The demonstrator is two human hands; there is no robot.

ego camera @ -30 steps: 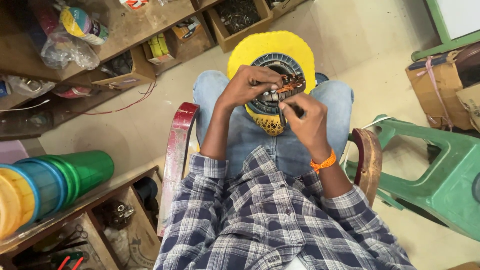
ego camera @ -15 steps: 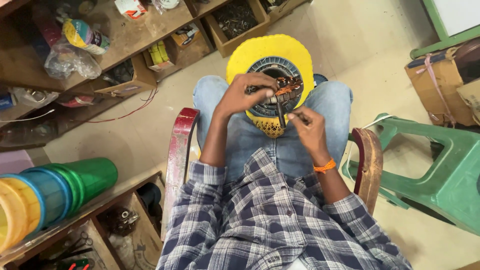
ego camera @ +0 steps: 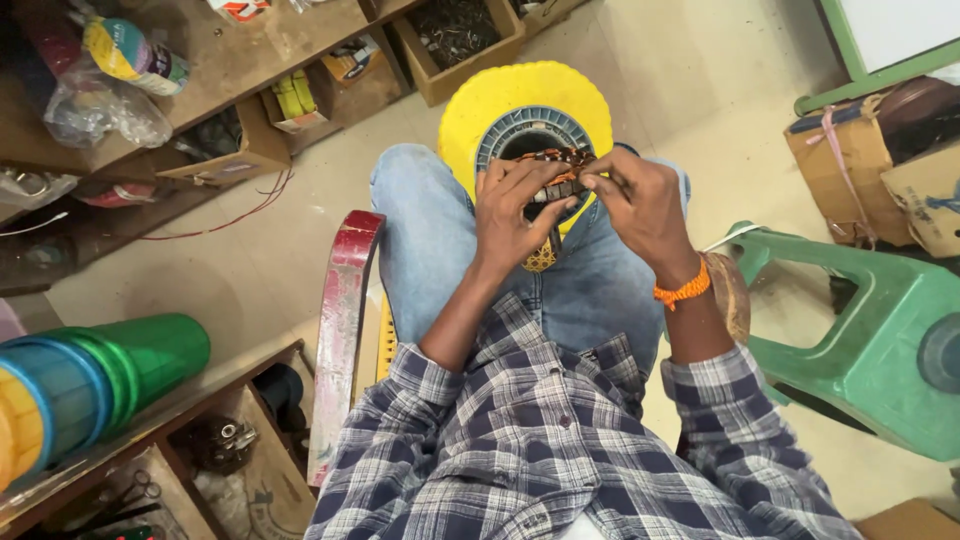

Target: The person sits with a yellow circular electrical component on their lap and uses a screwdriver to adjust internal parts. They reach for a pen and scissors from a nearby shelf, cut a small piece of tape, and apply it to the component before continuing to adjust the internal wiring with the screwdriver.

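A round yellow disc with a grey slotted metal ring (ego camera: 505,130) in its middle rests on my lap, over blue jeans. Copper-coloured wire windings (ego camera: 553,157) lie across the ring's opening. My left hand (ego camera: 515,215) covers the near side of the ring, fingers curled on the windings. My right hand (ego camera: 640,205), an orange band at its wrist, pinches the windings from the right, fingertips meeting those of the left. A thin dark tool seems to hang below the fingers; which hand holds it is hidden.
I sit on a chair with a red armrest (ego camera: 345,320). A green plastic stool (ego camera: 870,340) stands at the right, cardboard boxes (ego camera: 850,170) beyond it. Wooden shelves (ego camera: 230,70) with boxes and bags run along the left. Stacked coloured cups (ego camera: 90,375) lie at the lower left.
Both hands have shifted slightly up on the ring, and the right hand has come up from below the ring to its right side, fingertips now meeting over the windings.
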